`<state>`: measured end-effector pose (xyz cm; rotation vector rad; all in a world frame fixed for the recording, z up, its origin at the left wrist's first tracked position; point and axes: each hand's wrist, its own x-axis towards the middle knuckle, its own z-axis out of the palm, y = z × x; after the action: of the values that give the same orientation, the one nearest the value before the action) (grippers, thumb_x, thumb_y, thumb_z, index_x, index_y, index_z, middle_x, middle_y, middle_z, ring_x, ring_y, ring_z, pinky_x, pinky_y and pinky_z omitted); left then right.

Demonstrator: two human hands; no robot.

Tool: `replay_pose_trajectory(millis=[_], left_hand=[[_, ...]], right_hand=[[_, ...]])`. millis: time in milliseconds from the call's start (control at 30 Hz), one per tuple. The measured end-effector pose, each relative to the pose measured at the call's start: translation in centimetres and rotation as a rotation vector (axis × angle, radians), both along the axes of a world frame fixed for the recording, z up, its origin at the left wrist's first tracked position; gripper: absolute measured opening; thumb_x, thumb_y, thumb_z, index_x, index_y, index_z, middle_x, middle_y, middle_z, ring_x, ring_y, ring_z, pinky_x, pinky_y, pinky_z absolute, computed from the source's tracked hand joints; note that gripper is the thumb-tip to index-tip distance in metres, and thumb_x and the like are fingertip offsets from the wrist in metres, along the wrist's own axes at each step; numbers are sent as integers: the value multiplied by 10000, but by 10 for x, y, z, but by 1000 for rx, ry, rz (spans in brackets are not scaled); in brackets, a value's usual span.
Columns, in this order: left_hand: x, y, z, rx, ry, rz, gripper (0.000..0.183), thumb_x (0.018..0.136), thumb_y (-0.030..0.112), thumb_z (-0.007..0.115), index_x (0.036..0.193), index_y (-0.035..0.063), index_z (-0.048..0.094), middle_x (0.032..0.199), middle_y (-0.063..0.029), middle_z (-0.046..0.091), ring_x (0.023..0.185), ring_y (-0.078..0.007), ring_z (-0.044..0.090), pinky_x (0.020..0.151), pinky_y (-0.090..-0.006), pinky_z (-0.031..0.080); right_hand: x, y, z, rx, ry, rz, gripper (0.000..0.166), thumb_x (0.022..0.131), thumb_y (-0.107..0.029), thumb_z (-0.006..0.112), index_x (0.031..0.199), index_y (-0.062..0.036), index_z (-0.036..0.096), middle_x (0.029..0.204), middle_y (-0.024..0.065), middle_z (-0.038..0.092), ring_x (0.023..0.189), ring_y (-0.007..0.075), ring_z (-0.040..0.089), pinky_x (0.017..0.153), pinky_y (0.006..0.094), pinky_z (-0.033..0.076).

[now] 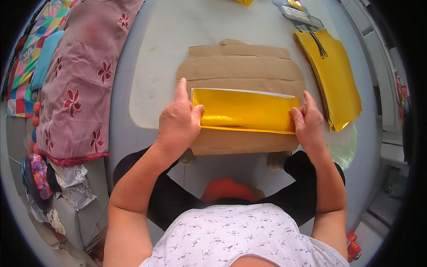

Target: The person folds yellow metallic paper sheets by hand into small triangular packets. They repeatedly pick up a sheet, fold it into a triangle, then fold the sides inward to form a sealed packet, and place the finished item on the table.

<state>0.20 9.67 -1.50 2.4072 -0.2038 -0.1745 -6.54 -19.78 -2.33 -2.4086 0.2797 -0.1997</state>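
Note:
Between my hands is a sheet of shiny gold foil paper (247,111), folded into a long strip with a white edge showing along its far side. My left hand (180,121) grips its left end, thumb on top and index finger pointing away from me. At the right end my right hand (307,118) pinches the paper with the thumb on top. Beneath the strip lies a flattened piece of brown cardboard (240,70) with crease lines across it. The fingers under the paper are hidden.
A stack of gold paper sheets (333,76) lies at the right of the white tabletop (160,60). Near its far end are a white remote control (302,16) and a black-handled tool (318,43). A pink flowered cloth (83,83) covers the seat at left.

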Motion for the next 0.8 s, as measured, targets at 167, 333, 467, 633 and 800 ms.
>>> replay_pose_trajectory(millis=[167,333,467,633,800], left_hand=[[2,2,-3,14,13,9,689,863,61,667,1423,-107,300,689,-86,600,610,-194,597,648,-304,493],[2,-1,-3,1,9,27,697,857,70,671,1426,-101,307,678,-84,590,602,-186,584,644,-301,490],[2,0,-4,4,-1,28,699,855,48,660,1444,-73,305,668,-75,572,601,-152,562,639,-290,482],[1,-2,-5,-36,10,41,686,869,13,641,1458,-57,295,671,-48,532,608,-109,515,617,-252,454],[1,-3,-3,-61,18,15,685,888,10,617,1466,-61,257,687,-65,544,605,-146,545,616,-285,473]], right_hand=[[1,8,6,0,73,-43,536,887,-58,639,1336,113,401,704,171,595,610,286,594,609,365,481],[0,7,5,-10,65,-45,566,877,-63,653,1346,113,387,687,155,599,597,280,599,595,362,482],[1,6,6,-2,73,-54,582,865,-67,667,1341,120,388,685,154,602,599,280,604,595,362,484],[3,4,4,44,75,-49,617,856,-63,680,1347,127,360,689,156,605,596,290,611,591,364,488],[5,5,8,74,83,-66,629,859,-56,685,1345,142,340,695,166,606,607,306,620,598,363,495]])
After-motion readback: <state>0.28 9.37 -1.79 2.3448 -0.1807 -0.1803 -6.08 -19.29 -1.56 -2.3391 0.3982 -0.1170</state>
